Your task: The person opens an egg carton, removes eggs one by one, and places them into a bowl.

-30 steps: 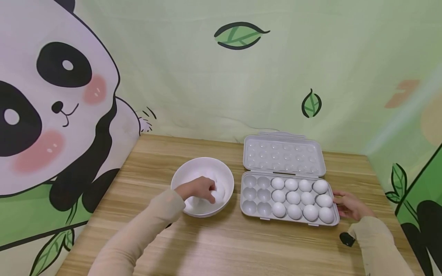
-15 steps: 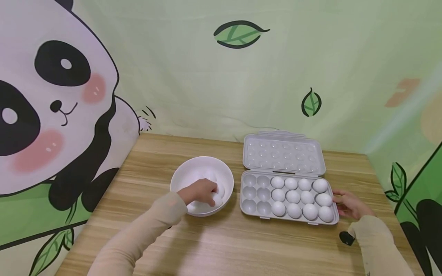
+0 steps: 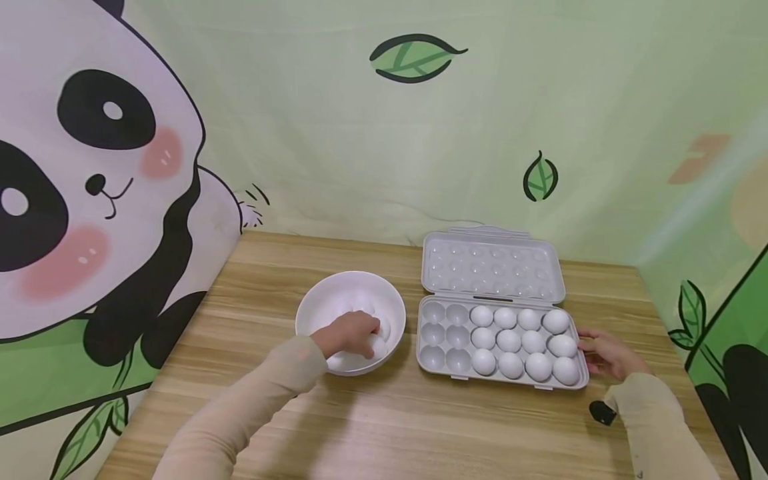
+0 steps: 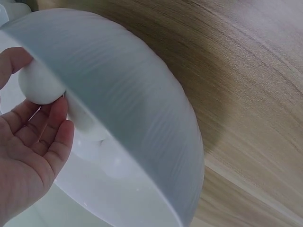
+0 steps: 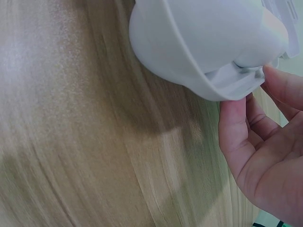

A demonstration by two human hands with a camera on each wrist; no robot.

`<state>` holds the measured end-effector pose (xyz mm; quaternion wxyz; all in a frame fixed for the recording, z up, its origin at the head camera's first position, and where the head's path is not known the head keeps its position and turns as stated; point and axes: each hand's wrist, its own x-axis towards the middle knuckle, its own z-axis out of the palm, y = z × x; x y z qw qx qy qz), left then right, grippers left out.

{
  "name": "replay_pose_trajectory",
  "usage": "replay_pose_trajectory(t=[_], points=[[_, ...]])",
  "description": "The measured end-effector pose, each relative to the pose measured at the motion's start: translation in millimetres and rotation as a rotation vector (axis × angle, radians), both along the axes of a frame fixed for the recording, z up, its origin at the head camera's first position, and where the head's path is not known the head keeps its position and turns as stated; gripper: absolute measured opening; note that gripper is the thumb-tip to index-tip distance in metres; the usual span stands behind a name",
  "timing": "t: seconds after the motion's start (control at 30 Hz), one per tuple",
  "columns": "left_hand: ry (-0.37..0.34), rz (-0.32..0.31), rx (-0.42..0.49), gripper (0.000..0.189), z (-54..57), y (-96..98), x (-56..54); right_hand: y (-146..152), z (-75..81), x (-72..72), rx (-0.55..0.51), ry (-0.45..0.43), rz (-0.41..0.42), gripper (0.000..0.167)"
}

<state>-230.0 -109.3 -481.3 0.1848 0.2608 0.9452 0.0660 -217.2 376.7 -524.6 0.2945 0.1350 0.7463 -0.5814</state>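
In the head view, my left hand (image 3: 354, 332) reaches into a white bowl (image 3: 313, 308). Its thumb and fingers pinch a white egg (image 4: 40, 84), seen near the rim in the left wrist view. More white eggs (image 4: 87, 124) lie in the bowl beneath the fingers. To the right stands a grey egg box (image 3: 445, 335), its lid folded back. White eggs (image 3: 509, 341) fill its right-hand columns, while two columns at the left have bare cups. My right hand (image 3: 611, 355) holds the box's right end, thumb at the upper edge and fingers against the side (image 5: 270, 142).
Bowl and box stand side by side on a wooden table (image 3: 384, 433). The lid (image 3: 493, 267) lies toward the back edge, close to a printed cloth backdrop (image 3: 336, 147). A black wrist device (image 3: 602, 413) sits at the right sleeve.
My left hand has shifted slightly right and down within the bowl, around the egg. The right hand stays at the box's end, and the box keeps its place.
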Motion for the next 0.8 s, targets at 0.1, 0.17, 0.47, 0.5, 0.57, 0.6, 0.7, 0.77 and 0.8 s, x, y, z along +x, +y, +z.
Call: replay_pose_trajectory(t=[0.1,0.17,0.47,0.5,0.57,0.6,0.7,0.77,0.8], points=[[0.011,0.009,-0.007,0.027,-0.7,0.3,0.1,0.4,-0.6,0.2,-0.009,0.003,-0.001,0.061],[0.015,0.017,-0.011,0.028,-1.0,0.5,0.2,0.7,-0.7,0.3,-0.013,0.005,-0.004,0.055],[0.018,0.058,-0.038,0.031,-3.4,1.2,-0.6,1.0,-0.2,0.8,-0.015,0.005,-0.009,0.047],[0.023,0.060,-0.043,0.031,-4.4,0.9,-0.5,0.9,0.0,0.9,-0.014,0.005,-0.007,0.049],[0.033,0.065,-0.047,0.032,-6.3,0.5,-0.3,0.9,-0.1,1.0,-0.014,0.007,-0.006,0.049],[0.038,0.067,-0.051,0.032,-7.0,0.2,0.0,1.0,-0.4,0.9,-0.015,0.007,-0.008,0.045],[0.042,0.075,-0.062,0.033,-8.6,0.0,0.7,2.1,-2.5,0.1,-0.021,0.010,-0.007,0.032],[0.041,0.079,-0.071,0.033,-9.6,0.1,0.9,2.7,-3.8,-0.6,-0.021,0.010,-0.007,0.027],[0.041,0.080,-0.075,0.033,-10.0,0.0,1.1,3.2,-5.0,-1.2,-0.015,0.009,-0.009,0.028]])
